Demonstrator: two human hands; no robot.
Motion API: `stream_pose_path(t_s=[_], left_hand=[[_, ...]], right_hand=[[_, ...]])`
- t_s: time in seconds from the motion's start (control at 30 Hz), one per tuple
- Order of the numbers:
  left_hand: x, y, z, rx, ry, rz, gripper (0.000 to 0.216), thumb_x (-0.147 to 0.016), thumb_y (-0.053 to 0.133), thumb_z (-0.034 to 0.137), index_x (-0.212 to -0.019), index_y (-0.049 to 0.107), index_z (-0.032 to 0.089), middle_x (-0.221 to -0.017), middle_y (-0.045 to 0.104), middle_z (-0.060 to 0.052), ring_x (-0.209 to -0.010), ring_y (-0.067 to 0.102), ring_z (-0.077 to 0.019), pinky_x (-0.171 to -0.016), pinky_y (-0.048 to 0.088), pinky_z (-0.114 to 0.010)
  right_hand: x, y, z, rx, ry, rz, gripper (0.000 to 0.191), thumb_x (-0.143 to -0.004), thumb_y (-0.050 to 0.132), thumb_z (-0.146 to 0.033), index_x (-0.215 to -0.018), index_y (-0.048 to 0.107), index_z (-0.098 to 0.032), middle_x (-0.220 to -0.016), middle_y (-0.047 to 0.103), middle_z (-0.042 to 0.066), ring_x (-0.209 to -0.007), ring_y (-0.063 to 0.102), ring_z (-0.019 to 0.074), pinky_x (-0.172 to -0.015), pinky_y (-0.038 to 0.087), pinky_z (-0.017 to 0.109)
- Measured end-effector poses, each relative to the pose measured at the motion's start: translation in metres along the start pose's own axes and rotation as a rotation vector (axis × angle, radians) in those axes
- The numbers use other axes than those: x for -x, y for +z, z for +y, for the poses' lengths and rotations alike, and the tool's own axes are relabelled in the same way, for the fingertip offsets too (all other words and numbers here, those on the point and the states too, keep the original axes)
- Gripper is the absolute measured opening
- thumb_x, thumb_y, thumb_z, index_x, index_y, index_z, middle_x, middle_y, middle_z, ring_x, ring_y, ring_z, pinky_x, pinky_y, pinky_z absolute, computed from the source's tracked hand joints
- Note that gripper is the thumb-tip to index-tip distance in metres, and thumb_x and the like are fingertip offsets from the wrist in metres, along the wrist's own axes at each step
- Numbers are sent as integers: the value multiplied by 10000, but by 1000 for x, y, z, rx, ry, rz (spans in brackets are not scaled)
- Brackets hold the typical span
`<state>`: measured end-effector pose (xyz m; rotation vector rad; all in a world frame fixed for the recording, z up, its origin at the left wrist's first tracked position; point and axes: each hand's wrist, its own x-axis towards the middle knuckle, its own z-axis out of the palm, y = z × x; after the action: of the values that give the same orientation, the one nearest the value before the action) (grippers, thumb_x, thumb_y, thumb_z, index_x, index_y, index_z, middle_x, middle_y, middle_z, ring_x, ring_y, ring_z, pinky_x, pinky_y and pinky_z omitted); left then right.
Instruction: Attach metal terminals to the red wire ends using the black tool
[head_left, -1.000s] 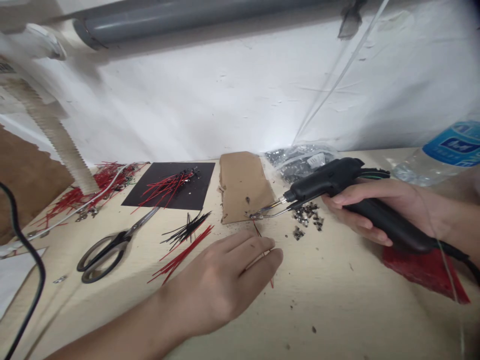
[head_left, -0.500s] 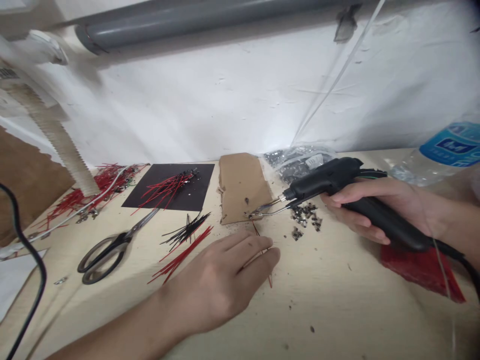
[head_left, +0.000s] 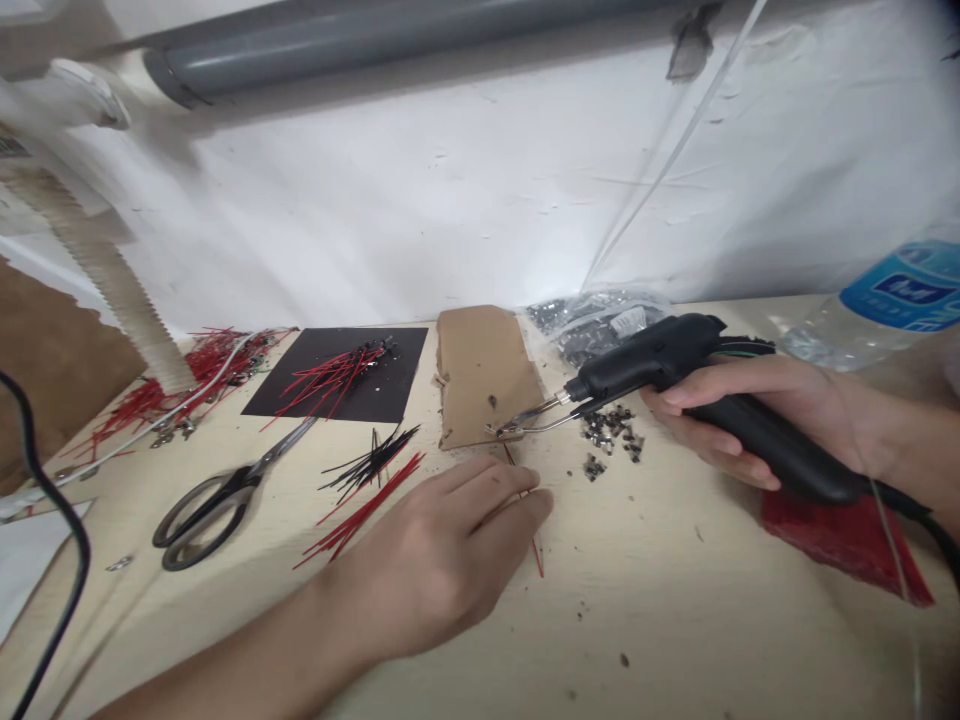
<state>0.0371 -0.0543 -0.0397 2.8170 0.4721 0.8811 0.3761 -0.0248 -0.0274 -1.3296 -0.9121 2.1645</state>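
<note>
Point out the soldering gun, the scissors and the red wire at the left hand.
soldering gun (head_left: pixel 660 362), head view, on its black body ahead of the grip.
scissors (head_left: pixel 259 465), head view, on the joint where the blades cross.
red wire (head_left: pixel 535 555), head view, on its free lower end.

I counted two hands, left hand (head_left: pixel 442 555) and right hand (head_left: pixel 757 415), one soldering gun (head_left: pixel 675 372), one pair of scissors (head_left: pixel 217 500), one cardboard piece (head_left: pixel 484 375), one black mat (head_left: pixel 300 395), one bottle (head_left: pixel 877 310), one bag (head_left: pixel 600 320); the red wires (head_left: pixel 330 375) were too many to count.

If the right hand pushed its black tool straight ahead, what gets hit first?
Probably the cardboard piece: the right hand holds the black tool, tip at its edge; height unclear.
</note>
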Motion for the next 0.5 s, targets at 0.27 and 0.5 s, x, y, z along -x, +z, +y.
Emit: stream_pose_path(t_s=[0.27,0.5], left_hand=[[-3,-3,3,-30,10,14,176,-979,591,31,-1110,704,1,-1053,756,-195,-991,741,-275,-852,660,-398],[-4,-6,6,-31,-8,16,195,-979,573,21,-1122,705,16,-1083,755,-192,-1023,747,-280,-887,663,-400]], right_hand=[[1,1,1,-7,-30,10,216,-878,748,-380,-806,678,-188,-553,603,-19,-378,565,125,-352,493,204],[1,3,-1,8,-55,28,237,-851,765,-402,-802,668,-191,-544,590,-25,-374,538,121,-349,491,205]])
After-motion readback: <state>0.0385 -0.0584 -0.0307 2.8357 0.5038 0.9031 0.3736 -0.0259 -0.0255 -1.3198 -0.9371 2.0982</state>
